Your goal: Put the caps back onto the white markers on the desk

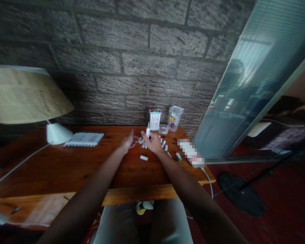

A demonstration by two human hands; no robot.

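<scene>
My right hand (154, 141) is closed around a white marker (147, 130), which stands nearly upright between thumb and fingers. To its left, my left hand (128, 142) has its thumb raised and its fingers apart, close to some small white pieces on the table. Beside and below my hands lie several loose white caps or short marker pieces, among them one with a yellow end (143, 158) and one with a green end (178, 156). Behind my right hand stands a clear case (155, 122) filled with colour-tipped markers. My right hand partly hides the small pieces.
A second clear container (174, 119) and a clear lid (163, 129) are near the brick wall. On the left, a row of white markers (85, 139) lies by a lamp (57, 133). A blurred-out white object with a cable (210, 181) sits at the wooden table's (91, 173) right end.
</scene>
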